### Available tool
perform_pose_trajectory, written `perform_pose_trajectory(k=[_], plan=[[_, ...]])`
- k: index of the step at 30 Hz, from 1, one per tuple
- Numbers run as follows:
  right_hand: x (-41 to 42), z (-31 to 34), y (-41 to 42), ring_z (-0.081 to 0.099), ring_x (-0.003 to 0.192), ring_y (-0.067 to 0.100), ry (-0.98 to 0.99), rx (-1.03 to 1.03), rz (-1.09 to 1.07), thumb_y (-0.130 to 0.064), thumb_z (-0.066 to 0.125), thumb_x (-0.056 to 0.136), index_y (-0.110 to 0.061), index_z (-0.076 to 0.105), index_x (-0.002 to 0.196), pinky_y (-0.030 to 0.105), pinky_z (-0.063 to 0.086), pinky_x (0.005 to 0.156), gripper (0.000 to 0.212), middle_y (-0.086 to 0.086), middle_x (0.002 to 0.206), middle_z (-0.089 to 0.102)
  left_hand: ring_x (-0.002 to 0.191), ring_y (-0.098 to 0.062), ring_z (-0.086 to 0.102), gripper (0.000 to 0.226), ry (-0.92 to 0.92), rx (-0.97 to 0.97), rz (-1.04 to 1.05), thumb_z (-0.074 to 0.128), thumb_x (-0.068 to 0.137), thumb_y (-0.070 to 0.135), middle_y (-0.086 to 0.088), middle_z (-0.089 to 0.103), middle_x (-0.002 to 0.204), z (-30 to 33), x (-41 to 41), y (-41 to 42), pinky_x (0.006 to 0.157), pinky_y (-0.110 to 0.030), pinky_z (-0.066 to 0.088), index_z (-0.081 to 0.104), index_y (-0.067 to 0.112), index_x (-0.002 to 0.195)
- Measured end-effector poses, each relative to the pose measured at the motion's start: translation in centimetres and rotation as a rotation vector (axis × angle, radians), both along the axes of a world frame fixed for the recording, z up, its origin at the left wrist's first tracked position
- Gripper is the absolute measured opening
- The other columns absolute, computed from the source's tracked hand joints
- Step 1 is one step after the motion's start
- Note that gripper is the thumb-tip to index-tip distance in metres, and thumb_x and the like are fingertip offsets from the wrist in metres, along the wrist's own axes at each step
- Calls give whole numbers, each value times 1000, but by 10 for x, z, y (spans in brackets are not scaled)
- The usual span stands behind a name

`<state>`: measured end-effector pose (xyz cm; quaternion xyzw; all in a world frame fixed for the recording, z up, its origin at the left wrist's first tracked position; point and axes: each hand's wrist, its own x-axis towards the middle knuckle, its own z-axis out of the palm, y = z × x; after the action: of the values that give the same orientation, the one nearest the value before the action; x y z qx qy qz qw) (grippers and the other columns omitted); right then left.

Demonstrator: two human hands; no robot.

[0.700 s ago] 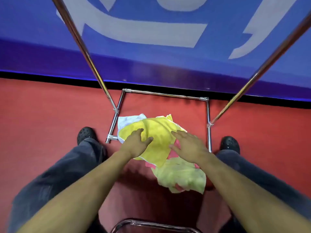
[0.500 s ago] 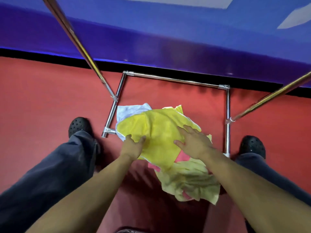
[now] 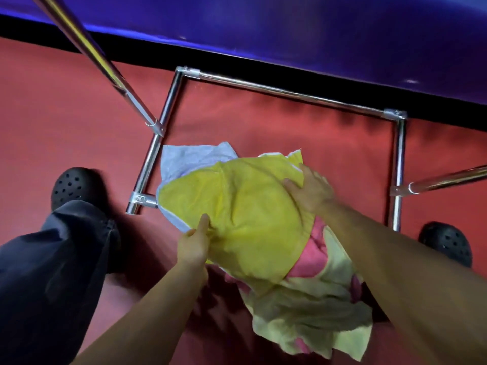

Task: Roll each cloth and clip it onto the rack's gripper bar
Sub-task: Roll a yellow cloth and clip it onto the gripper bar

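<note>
At the far left a black perforated shoe (image 3: 76, 187) stands on the red floor (image 3: 66, 106), with a dark trouser leg (image 3: 52, 264) running down from it to the bottom corner. Just right of the shoe is the chrome rack base (image 3: 287, 92), a frame of tubes lying on the floor, with one slanted pole (image 3: 87, 48) rising from its left side toward the top left corner. A pale blue cloth (image 3: 184, 159) lies against the left tube of the base, partly under a bright yellow cloth (image 3: 242, 206) that tops the pile inside the frame. The left hand (image 3: 193, 246) grips the near left edge of the yellow cloth, thumb laid on top and the fingers tucked beneath it. The right hand (image 3: 312, 189) presses on the far right part of the same cloth, fingers bent over the fabric. Below the yellow cloth a pink cloth (image 3: 313, 256) shows, and a pale yellow cloth (image 3: 311, 312) lies crumpled nearest the person. At the right a second pole (image 3: 448, 179) leaves the frame, and another black shoe (image 3: 448, 245) stands beyond it. A blue wall (image 3: 316, 30) runs along the top
</note>
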<state>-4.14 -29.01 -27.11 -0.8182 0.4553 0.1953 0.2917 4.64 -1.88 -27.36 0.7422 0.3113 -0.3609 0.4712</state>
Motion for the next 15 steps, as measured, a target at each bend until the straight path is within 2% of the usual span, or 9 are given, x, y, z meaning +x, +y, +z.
perform_pose_trajectory(k=[2,4,7,10,12,15], plan=[[1,-6,-4,39,139,37,-13,-12,-18,-63,50,94,-22,32,154,41,31,114,75,16,149,45,81,-21,54,49,3,0,33,74,87,51,-4,60,84,-3,1,-1,75,-37,46,68,3,97],[1,-7,-5,44,132,37,-42,-50,-13,-59,52,96,-18,43,147,39,33,109,66,17,142,54,77,-21,56,48,22,-12,59,76,86,50,-3,60,81,0,0,0,74,-34,47,66,4,97],[-1,-5,-3,58,116,37,-160,-93,-129,-59,56,93,-19,59,127,41,46,94,53,14,123,68,98,-28,66,55,15,-28,136,79,81,54,-6,67,101,5,4,3,95,-42,55,66,7,107],[-3,9,5,65,101,34,-198,-17,-196,-58,59,93,-18,65,111,40,51,81,44,13,103,72,106,-32,67,67,-65,-61,211,78,81,56,-8,68,116,23,13,1,100,-48,55,63,7,123],[-7,27,11,64,89,34,-229,-47,-166,-51,57,97,-16,66,94,39,47,73,35,14,88,70,101,-29,68,56,-105,-94,221,77,84,53,-8,70,113,44,19,-3,96,-45,56,65,7,116],[-18,69,23,54,72,35,-239,-151,-130,-41,52,102,-15,49,65,38,36,62,45,7,64,53,89,-19,72,27,-172,-253,218,74,91,37,-7,75,107,85,29,-6,77,-34,58,70,11,97]])
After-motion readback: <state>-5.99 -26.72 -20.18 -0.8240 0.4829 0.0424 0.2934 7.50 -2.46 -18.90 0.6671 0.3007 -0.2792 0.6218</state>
